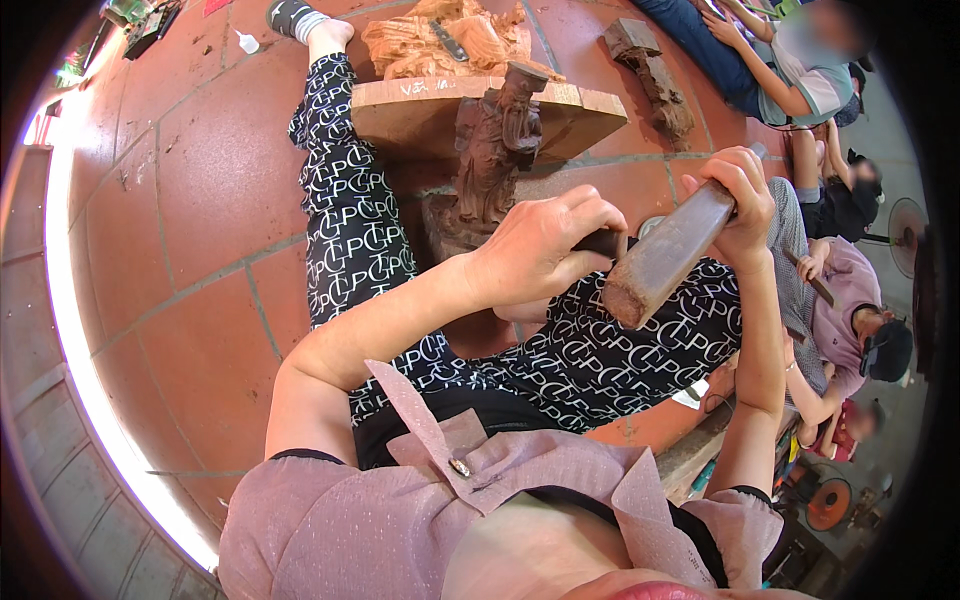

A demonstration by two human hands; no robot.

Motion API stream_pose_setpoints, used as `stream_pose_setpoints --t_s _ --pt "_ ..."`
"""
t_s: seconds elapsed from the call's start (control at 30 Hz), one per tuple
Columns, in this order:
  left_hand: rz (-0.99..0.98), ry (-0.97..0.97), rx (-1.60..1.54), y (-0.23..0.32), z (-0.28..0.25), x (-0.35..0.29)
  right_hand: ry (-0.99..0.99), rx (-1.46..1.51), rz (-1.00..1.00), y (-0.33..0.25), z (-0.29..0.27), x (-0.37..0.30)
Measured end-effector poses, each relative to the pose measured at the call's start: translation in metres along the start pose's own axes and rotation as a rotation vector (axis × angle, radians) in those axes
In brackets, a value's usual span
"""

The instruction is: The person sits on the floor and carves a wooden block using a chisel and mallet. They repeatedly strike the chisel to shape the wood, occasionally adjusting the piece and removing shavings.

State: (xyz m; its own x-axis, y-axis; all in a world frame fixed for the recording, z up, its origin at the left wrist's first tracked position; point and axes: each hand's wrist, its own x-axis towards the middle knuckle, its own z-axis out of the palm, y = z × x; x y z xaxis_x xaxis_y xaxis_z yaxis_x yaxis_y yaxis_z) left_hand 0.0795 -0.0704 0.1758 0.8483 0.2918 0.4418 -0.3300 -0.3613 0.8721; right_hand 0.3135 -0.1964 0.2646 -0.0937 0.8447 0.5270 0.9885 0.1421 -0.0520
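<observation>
My left hand is closed, its thumb and fingers around a dark tool whose blunt end shows; the rest is hidden by the hand. Closed around the narrow end of a thick wooden mallet is my right hand. The mallet's wide, worn brown end points down and left, close beside the dark tool. Just beyond my left hand, a dark brown carved wooden figure stands upright between my legs. Its lower part is partly hidden by my hand and forearm.
Past the figure, a pale orange carving rests by a thick wooden board, with a dark tool lying on it. Another dark carved piece lies on the tiled floor. Several people sit along the right, near a standing fan.
</observation>
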Motion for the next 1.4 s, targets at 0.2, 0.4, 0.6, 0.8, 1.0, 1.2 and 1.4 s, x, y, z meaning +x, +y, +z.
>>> stream_pose_setpoints --t_s 0.2,0.4,0.6,0.8,1.0,1.2,1.4 --pt "0.285 0.060 0.381 -0.012 -0.005 0.008 -0.018 0.006 -0.004 -0.002 0.000 0.002" --pt "0.358 0.136 0.425 -0.037 0.007 0.006 -0.071 -0.011 -0.050 -0.003 0.002 0.003" --pt "0.318 0.145 0.420 -0.031 0.015 0.000 -0.094 -0.030 -0.041 -0.002 0.002 0.002" --pt "0.318 0.130 0.434 -0.035 0.007 0.002 -0.082 -0.009 -0.021 -0.003 0.002 0.001" --pt "0.318 0.113 0.416 -0.036 0.008 0.001 -0.104 -0.013 -0.032 -0.002 0.003 -0.001" --pt "0.315 0.083 0.437 -0.035 0.005 0.001 -0.124 -0.015 -0.018 -0.003 0.003 -0.001" --pt "0.293 0.058 0.449 -0.035 0.002 0.001 -0.135 -0.006 -0.050 -0.004 0.003 0.000"
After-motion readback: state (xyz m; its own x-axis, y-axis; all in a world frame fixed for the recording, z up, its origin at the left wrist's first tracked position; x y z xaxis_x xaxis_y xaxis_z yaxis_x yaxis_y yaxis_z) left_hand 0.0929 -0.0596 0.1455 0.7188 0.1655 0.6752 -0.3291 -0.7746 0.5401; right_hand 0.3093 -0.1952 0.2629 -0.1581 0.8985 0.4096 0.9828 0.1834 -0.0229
